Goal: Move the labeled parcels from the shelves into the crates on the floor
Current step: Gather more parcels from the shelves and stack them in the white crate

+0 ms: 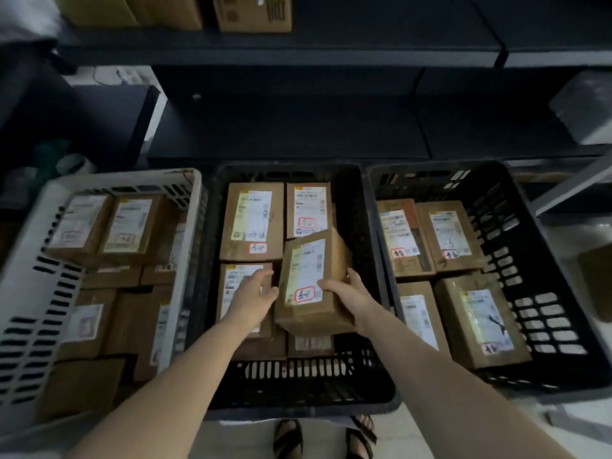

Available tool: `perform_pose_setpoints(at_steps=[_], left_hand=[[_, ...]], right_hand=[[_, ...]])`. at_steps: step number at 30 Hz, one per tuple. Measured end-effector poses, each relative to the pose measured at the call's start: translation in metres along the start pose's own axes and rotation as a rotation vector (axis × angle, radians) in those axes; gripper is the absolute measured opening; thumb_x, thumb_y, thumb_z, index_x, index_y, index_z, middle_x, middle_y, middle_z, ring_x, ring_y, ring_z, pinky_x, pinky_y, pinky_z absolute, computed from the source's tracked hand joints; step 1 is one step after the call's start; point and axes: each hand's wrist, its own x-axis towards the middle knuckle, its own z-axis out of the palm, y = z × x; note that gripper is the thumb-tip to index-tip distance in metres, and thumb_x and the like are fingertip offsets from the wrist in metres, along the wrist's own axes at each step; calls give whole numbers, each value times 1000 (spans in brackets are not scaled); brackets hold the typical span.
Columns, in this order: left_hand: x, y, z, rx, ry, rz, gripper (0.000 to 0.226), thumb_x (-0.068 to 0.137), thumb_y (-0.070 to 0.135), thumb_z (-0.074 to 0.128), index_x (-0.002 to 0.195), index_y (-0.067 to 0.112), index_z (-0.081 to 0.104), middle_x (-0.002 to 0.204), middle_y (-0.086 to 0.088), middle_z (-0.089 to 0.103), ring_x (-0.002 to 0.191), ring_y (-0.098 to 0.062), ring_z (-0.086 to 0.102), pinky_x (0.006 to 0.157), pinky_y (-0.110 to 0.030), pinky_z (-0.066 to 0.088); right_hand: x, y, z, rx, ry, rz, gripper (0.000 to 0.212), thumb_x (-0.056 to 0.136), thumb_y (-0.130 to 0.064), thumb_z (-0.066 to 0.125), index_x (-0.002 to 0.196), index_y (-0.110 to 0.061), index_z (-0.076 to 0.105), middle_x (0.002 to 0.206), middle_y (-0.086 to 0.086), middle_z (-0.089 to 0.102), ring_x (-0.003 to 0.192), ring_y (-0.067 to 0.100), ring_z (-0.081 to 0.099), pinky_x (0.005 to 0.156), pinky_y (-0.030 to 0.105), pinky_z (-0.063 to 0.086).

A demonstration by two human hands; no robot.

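A brown labeled parcel is tilted over the middle black crate, above several labeled parcels lying flat in it. My right hand grips the parcel's lower right side, thumb on its label. My left hand is just left of it, fingers relaxed, over a flat parcel and close to the tilted parcel's left edge. Whether the left fingers touch either parcel is unclear.
A white crate at left and a black crate at right both hold labeled parcels. Dark shelves rise behind, with cardboard boxes on the top one. My sandaled feet stand just before the middle crate.
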Motion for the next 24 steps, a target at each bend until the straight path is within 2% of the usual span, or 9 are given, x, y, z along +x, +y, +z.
perform_pose_setpoints(at_steps=[2, 4, 6, 10, 13, 15, 19, 22, 24], left_hand=[[5, -10, -1, 1, -17, 17, 41, 95, 20, 50, 136, 20, 45, 137, -9, 44, 123, -26, 46, 97, -37, 42], [11, -20, 0, 2, -23, 25, 41, 95, 19, 51, 136, 21, 44, 138, -9, 44, 125, -25, 45, 98, -34, 40], [14, -27, 1, -13, -36, 16, 44, 95, 19, 51, 138, 23, 42, 139, -8, 43, 125, -26, 45, 99, -37, 44], [20, -34, 5, -12, -89, 12, 51, 94, 20, 52, 142, 24, 36, 143, -9, 39, 129, -27, 41, 105, -42, 40], [25, -34, 8, 21, -113, 65, 54, 94, 22, 52, 144, 26, 33, 148, -7, 34, 135, -26, 35, 109, -39, 34], [28, -35, 9, 31, -118, 76, 54, 95, 23, 51, 145, 28, 31, 149, -6, 32, 136, -26, 32, 103, -33, 36], [23, -38, 9, 47, -109, 83, 51, 96, 22, 50, 144, 26, 34, 149, -6, 32, 134, -26, 34, 94, -30, 41], [12, -34, 4, 56, -84, 102, 47, 95, 21, 50, 141, 23, 38, 146, -7, 36, 131, -26, 38, 81, -25, 42], [1, -27, -4, 54, -45, 110, 44, 95, 20, 50, 138, 22, 42, 143, -8, 39, 126, -28, 43, 88, -30, 46]], right_hand=[[5, 3, -1, 66, -25, -13, 85, 83, -24, 73, 150, -29, 21, 115, 5, 57, 95, 25, 59, 71, 36, 50], [6, 7, -3, 82, -38, -9, 70, 85, -23, 70, 142, -32, 31, 104, 1, 59, 87, 21, 59, 61, 32, 45], [6, 15, -5, 56, -15, -2, 61, 84, -26, 69, 135, -32, 36, 108, 1, 61, 91, 22, 60, 64, 32, 46], [13, 29, -11, 93, -7, -63, 74, 82, -26, 70, 146, -37, 34, 123, 3, 64, 105, 26, 64, 82, 41, 54], [20, 20, -3, 151, 13, -80, 62, 90, -18, 63, 145, -31, 37, 124, 6, 65, 96, 23, 66, 70, 37, 53], [29, 13, 4, 28, 97, -111, 50, 96, -13, 55, 143, -23, 42, 122, 10, 66, 89, 21, 66, 66, 34, 52], [35, 6, 9, -394, 234, -185, 41, 95, -16, 53, 136, -14, 48, 126, 10, 62, 108, 28, 62, 92, 41, 52], [20, -2, 10, -782, 286, -282, 49, 94, -19, 52, 141, -14, 38, 134, 15, 46, 110, 34, 55, 83, 37, 49], [5, -8, 12, -969, 268, -395, 57, 95, -21, 51, 148, -17, 29, 141, 16, 35, 117, 37, 48, 89, 40, 49]])
